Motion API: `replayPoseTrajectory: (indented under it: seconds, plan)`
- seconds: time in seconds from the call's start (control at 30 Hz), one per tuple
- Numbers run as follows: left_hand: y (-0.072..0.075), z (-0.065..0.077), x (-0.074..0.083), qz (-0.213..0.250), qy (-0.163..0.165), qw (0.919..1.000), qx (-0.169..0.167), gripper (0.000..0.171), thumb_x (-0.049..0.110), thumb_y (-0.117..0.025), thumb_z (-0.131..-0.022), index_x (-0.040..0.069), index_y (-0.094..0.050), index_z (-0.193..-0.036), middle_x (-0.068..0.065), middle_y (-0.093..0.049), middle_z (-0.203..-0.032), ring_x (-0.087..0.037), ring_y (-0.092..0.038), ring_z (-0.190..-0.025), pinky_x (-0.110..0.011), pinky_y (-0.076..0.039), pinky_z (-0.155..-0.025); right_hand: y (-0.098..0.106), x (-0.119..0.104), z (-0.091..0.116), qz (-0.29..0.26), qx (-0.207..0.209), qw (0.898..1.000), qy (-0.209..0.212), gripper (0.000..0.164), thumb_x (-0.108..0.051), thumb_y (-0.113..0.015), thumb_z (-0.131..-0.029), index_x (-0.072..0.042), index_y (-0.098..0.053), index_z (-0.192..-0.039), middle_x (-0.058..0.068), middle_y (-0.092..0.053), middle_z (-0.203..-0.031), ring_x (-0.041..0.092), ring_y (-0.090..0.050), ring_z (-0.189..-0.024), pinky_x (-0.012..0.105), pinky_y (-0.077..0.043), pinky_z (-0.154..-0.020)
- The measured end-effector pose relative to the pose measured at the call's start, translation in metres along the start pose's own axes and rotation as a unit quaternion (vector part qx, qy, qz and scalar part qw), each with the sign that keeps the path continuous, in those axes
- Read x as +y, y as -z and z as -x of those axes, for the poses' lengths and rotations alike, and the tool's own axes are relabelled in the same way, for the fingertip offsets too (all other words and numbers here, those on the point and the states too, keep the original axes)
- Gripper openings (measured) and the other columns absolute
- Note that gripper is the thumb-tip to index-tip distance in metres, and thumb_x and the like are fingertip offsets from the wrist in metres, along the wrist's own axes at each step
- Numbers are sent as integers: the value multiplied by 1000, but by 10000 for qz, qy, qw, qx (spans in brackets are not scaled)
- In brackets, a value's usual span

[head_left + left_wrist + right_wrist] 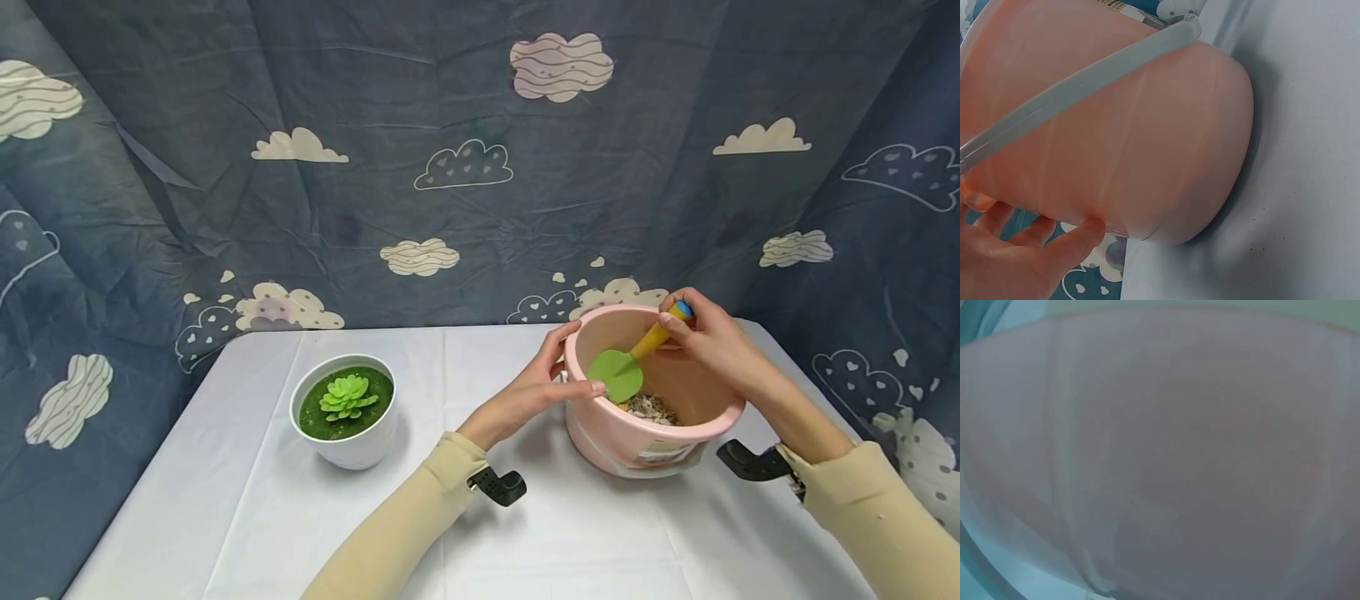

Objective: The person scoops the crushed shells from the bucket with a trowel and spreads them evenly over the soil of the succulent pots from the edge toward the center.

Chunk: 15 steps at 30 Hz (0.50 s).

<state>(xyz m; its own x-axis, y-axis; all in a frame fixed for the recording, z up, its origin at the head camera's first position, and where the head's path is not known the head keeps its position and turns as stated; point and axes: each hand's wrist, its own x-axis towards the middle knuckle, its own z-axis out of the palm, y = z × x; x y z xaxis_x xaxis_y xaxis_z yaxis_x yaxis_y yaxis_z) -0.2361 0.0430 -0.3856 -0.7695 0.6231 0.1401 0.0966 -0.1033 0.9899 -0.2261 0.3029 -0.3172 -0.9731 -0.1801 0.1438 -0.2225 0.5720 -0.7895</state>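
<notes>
A pink bucket (622, 442) stands on the right of the table, with loose greyish-beige bits (652, 407) at its bottom. My left hand (525, 387) holds the bucket's left side, thumb at the rim and the other fingers along the outer wall. In the left wrist view those fingertips (1088, 234) touch the pink wall. My right hand (708, 342) grips the yellow, blue-tipped handle of a small toy shovel (617, 375) over the bucket's opening. Its green round blade tilts down inside the rim, close above the bits. The bucket wall fills the right wrist view, hiding the right hand there.
A white pot (352, 450) with a green succulent (347, 397) stands on the left of the white-covered table (247, 517). The bucket's pale handle (1079, 90) hangs down along its outside. Dark cloud-print cloth (375, 92) closes off the back and sides.
</notes>
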Motion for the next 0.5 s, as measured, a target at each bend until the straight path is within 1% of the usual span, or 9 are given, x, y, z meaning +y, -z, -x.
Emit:
replayPoseTrajectory:
  seconds: [0.1, 0.3, 0.5]
  plan:
    - [0, 0, 0, 3, -14, 10000, 0, 88, 24, -75, -83, 37, -23, -153, 6, -29, -155, -24, -32, -141, -35, -34, -106, 0, 0, -3, -106, -261, 9996, -33, 27, -14, -45, -105, 5, -38, -123, 33, -56, -124, 39, -62, -104, 40, -56, -78]
    - [0, 0, 1, 77, -17, 10000, -22, 87, 23, -74, -84, 37, -24, -153, 6, -29, -155, -22, -30, -142, -36, -31, -108, 5, 2, -5, -346, -647, 9972, 122, 22, -9, -46, -105, 7, -38, -119, 34, -56, -121, 39, -65, -100, 42, -57, -76]
    - [0, -1, 0, 72, -38, 10000, -13, 87, 22, -74, -84, 36, -23, -153, 3, -29, -156, -23, -30, -142, -37, -31, -108, 6, 4, -7, -512, -885, 9947, 49, 21, -8, -46, -104, 5, -38, -119, 33, -55, -121, 40, -65, -100, 45, -57, -75]
